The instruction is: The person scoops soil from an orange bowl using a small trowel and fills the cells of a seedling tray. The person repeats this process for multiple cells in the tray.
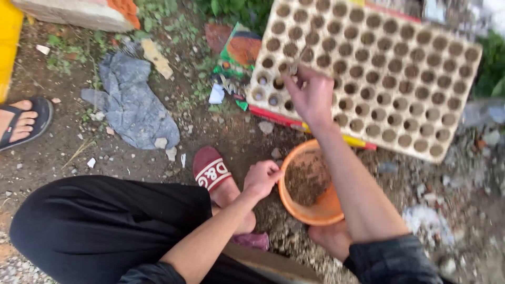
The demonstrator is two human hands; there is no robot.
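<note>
A pale tray of round holes [389,79] leans on the ground ahead of me. My right hand [311,94] reaches over its lower left part, fingertips pinched above a hole; what it pinches is too small to tell. An orange bowl [315,210] holding brown grainy material sits on the ground below that arm. My left hand [261,178] rests at the bowl's left rim, fingers curled, nothing seen in it.
My black-trousered leg [100,226] and a foot in a red slipper [210,168] fill the lower left. A grey cloth [131,105] lies on the dirt. Another person's foot in a dark sandal [21,122] is at the left edge. Scraps and weeds lie behind.
</note>
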